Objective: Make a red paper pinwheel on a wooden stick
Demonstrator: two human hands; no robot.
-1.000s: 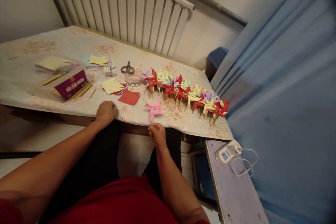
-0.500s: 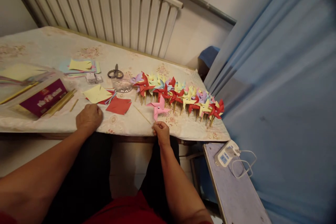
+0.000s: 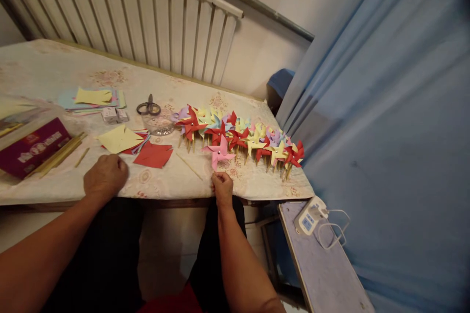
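Between the left hand (image 3: 107, 174) and right hand (image 3: 223, 187), the tablecloth (image 3: 172, 187) offers passage — only 1 thin stick (image 3: 189, 166) intrudes. Beyond the right hand, clustered pinwheels (image 3: 238, 137) block the way.

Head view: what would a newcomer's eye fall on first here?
The crowd of paper pinwheels in red, yellow, purple and blue, standing on sticks toward the table's right end, stands out most. In front of it, the right hand holds a pink pinwheel near the table's front edge. The blue curtain filling the picture's right side also draws attention.
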